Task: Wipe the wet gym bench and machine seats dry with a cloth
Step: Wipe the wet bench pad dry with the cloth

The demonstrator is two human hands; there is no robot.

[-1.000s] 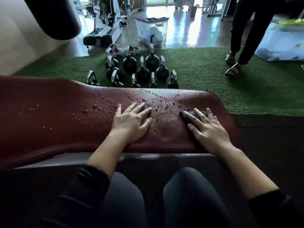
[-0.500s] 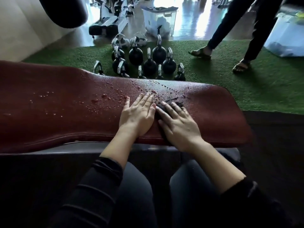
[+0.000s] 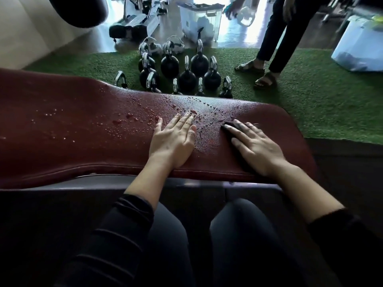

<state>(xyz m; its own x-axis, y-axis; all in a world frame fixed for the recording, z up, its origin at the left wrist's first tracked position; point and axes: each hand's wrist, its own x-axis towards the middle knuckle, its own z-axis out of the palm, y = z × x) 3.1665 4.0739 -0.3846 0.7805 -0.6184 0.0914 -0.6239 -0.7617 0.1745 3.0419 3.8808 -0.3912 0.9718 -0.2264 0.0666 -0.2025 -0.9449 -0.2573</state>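
Fingers [image 3: 244,134] of right hand [image 3: 259,150] lie straight, hiding most of the dark cloth [image 3: 233,124]; left hand's [image 3: 172,143] flat.

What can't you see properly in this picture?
Head view only:
- Cloth: mostly hidden under the right hand; only a dark edge shows.
- Bench: its left end is cut off by the picture's edge.
- Standing person: cut off above the waist by the top edge.
- Object in that person's hand: blurred, glare behind it.
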